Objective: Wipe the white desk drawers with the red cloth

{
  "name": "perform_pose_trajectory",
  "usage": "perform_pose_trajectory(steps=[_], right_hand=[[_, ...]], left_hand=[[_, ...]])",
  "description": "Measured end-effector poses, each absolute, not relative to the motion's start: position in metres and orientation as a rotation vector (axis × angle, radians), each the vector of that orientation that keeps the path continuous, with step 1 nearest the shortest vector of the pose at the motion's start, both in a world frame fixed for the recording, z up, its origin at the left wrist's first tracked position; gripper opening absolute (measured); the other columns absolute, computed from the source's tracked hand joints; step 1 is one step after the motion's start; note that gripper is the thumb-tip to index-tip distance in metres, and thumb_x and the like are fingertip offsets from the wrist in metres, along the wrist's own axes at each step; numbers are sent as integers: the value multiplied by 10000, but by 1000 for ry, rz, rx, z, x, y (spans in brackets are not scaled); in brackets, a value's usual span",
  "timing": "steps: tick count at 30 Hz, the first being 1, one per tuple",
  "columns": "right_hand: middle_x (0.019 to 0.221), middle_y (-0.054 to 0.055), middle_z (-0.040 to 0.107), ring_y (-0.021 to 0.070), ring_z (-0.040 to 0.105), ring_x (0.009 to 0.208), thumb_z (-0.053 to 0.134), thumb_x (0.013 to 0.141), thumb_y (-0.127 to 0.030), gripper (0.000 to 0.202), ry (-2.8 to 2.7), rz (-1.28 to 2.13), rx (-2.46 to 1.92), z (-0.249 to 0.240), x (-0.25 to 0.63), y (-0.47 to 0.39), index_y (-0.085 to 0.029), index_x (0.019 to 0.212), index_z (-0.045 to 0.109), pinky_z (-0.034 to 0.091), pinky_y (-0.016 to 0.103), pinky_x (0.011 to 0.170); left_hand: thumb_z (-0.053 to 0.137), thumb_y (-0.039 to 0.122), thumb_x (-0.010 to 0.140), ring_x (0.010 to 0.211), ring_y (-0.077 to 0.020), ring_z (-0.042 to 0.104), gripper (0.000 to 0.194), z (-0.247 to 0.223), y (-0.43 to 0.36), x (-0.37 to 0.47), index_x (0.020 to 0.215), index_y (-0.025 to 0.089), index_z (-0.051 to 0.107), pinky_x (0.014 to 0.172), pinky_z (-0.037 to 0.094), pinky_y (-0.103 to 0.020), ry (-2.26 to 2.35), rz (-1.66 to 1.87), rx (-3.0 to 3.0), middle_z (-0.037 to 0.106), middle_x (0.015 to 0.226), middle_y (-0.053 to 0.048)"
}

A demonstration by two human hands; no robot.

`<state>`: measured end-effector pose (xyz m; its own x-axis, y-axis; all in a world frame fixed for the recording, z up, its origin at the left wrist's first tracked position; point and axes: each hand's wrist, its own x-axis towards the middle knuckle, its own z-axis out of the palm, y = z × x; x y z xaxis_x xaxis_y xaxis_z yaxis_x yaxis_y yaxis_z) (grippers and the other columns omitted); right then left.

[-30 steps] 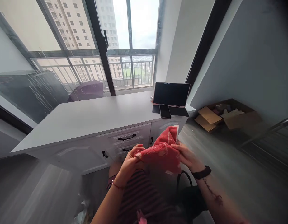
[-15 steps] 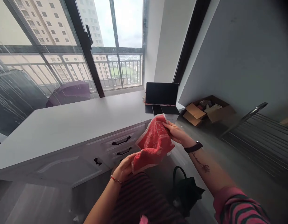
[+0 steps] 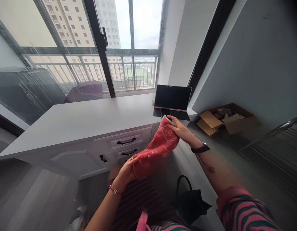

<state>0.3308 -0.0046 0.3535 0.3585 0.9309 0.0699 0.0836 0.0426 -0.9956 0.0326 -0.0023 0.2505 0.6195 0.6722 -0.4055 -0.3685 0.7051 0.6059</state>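
A red towel (image 3: 155,154) with pale spots and a white edge is stretched between my two hands, in the air before the cabinet. My left hand (image 3: 126,171) grips its lower left end, thumb on top. At the upper right end, my right hand (image 3: 179,129) pinches the cloth near a corner. Between them the towel hangs in a loose fold. Just behind its upper corner, a dark phone (image 3: 165,112) lies in front of a tablet (image 3: 172,97) propped on the white cabinet top.
The white cabinet (image 3: 95,118) with dark-handled drawers runs below the window. On the floor at right stands an open cardboard box (image 3: 240,123) with things in it, near a metal rack (image 3: 275,150). A dark bag (image 3: 194,202) sits on the floor close to my legs.
The towel has gone from bunched and draped to drawn out longer between my hands. My left hand has shifted slightly left and down. The view has turned a little left.
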Motion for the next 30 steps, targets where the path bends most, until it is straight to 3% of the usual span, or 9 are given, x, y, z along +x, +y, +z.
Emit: perform_pose_trajectory(steps=[4, 7, 9, 13, 16, 18, 25, 30], right_hand=[[629, -95, 637, 105, 531, 455, 853, 664, -303, 792, -889, 1060, -1423, 346, 335, -7, -207, 1382, 533, 487, 223, 468], [728, -28, 708, 134, 650, 600, 889, 609, -267, 711, -925, 1307, -1301, 345, 334, -14, -176, 1261, 620, 536, 228, 537], [890, 33, 761, 160, 702, 765, 906, 569, -229, 654, -1058, 1366, -1264, 344, 332, -18, -167, 1180, 681, 577, 258, 666], [948, 37, 766, 192, 687, 836, 887, 583, -236, 472, -1442, 1124, -1358, 338, 329, -17, -191, 1038, 773, 565, 305, 736], [865, 37, 725, 190, 641, 810, 843, 653, -330, 176, -1560, 806, -1449, 334, 330, -11, -203, 760, 785, 538, 306, 720], [870, 42, 694, 176, 608, 779, 836, 655, -400, 222, -1510, 731, -1447, 333, 330, -6, -200, 640, 742, 522, 296, 682], [720, -46, 595, 122, 511, 654, 689, 772, -658, 465, -1205, 993, -1302, 318, 318, 2, -209, 891, 662, 474, 248, 615], [655, -25, 575, 159, 494, 601, 565, 847, -711, 470, -1074, 531, -1433, 302, 279, -1, -242, 830, 590, 380, 271, 556]], left_hand=[[870, 376, 690, 875, -163, 689, 314, 281, 8, 11, 913, 166, 802, 758, 558, -248, 913, 943, 863, 742, 970, -59], [857, 396, 692, 1113, -183, 599, 241, 300, 19, -6, 817, 193, 824, 880, 511, -225, 1075, 1232, 1217, 666, 1187, -60], [832, 397, 723, 1121, -201, 593, 206, 312, 25, -16, 819, 216, 830, 889, 515, -254, 1055, 1255, 1352, 671, 1185, -60], [778, 402, 785, 892, -180, 628, 179, 331, 30, -31, 842, 241, 833, 699, 526, -263, 964, 1223, 1584, 701, 1003, -50], [741, 377, 825, 881, -172, 619, 152, 341, 29, -37, 833, 257, 832, 689, 503, -259, 939, 1318, 1803, 703, 979, -44], [745, 352, 823, 904, -170, 616, 125, 343, 28, -39, 860, 268, 829, 696, 498, -254, 953, 1402, 1832, 701, 978, -37], [773, 366, 789, 966, -185, 597, 219, 328, 25, -35, 958, 230, 802, 772, 518, -269, 933, 1375, 1639, 642, 1038, -40], [688, 349, 871, 926, -176, 579, 180, 319, 2, -13, 994, 242, 765, 852, 476, -271, 1079, 1315, 1598, 615, 1003, -27]])
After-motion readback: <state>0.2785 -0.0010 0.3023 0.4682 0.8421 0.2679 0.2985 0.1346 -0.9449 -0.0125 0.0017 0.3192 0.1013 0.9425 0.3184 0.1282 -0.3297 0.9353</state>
